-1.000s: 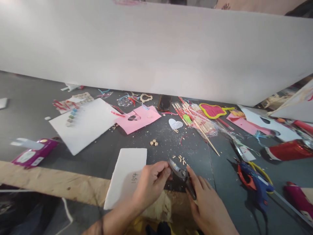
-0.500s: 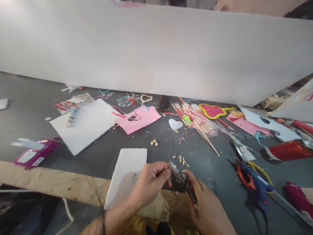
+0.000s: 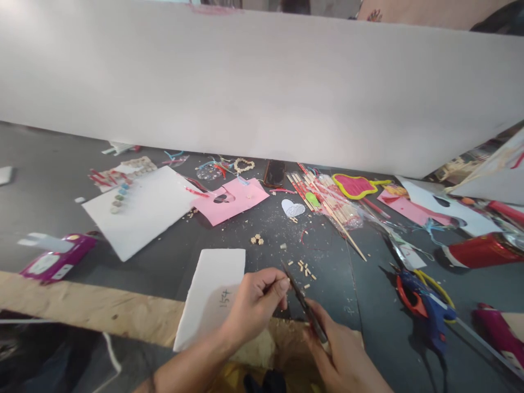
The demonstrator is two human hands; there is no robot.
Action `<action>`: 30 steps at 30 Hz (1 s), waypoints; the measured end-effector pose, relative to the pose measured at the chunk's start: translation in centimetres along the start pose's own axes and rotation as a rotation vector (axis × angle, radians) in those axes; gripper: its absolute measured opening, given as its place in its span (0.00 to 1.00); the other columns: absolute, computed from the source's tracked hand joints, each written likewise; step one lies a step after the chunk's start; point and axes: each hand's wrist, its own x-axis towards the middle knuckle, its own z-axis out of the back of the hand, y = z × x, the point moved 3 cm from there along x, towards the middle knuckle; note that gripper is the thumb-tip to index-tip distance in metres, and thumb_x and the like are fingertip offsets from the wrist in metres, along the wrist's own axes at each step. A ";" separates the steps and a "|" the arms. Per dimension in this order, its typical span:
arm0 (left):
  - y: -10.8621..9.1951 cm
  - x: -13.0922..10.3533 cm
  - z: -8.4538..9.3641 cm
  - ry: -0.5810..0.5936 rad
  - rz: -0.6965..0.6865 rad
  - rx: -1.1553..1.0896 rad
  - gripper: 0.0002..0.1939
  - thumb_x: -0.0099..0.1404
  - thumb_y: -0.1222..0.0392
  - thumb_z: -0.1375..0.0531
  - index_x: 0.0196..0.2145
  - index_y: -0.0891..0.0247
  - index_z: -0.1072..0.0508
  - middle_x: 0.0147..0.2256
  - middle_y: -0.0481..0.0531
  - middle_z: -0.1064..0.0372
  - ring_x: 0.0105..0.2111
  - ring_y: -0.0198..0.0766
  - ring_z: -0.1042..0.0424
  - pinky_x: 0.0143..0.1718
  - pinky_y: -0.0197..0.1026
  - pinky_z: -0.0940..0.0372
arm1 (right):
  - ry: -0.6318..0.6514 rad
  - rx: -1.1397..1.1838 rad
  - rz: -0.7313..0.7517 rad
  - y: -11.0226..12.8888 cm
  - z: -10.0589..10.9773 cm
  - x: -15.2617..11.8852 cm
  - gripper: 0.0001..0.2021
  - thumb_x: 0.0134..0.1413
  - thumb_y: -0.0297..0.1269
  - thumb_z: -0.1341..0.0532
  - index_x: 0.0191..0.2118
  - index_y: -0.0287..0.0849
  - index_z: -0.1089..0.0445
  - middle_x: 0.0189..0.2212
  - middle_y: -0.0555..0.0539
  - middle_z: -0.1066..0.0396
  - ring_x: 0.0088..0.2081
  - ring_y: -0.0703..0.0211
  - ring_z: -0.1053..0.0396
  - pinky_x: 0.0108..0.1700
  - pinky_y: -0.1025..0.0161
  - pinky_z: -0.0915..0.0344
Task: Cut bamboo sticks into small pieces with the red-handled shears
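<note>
My right hand (image 3: 333, 341) is wrapped around the dark handles of a pair of pruning shears (image 3: 305, 305), seen nearly edge-on. Their tip reaches beside the fingers of my left hand (image 3: 266, 295). Thumb and forefinger there are pinched together; whatever is between them is too small to make out. Just beyond the shears lie several short cut pieces of wooden stick (image 3: 305, 267). Farther off sits a small cluster of pale wooden bits (image 3: 257, 239). A white board (image 3: 213, 289) with handwritten marks lies under and left of my left hand.
Chopsticks (image 3: 347, 234) in and around a plastic wrapper lie ahead, near a white heart cutout (image 3: 292, 208) and pink paper (image 3: 233, 202). A blue glue gun (image 3: 429, 311), scissors (image 3: 409, 297) and a red can (image 3: 485, 250) stand at right. A white panel (image 3: 262, 82) borders the back.
The shears have turned from showing their blade's flat side to edge-on. A small pale bit now lies beyond them, and another stick piece beside them. My left hand keeps its pinch.
</note>
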 end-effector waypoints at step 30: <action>2.6 0.3 1.3 0.062 0.141 -0.276 0.13 0.62 0.52 0.46 0.29 0.66 0.33 0.22 0.48 0.33 0.24 0.32 0.38 0.28 0.34 0.44 | -0.168 -0.386 0.091 -1.2 7.9 17.7 0.11 0.58 0.35 0.48 0.44 0.42 0.32 0.41 0.48 0.30 0.42 0.61 0.33 0.46 0.60 0.36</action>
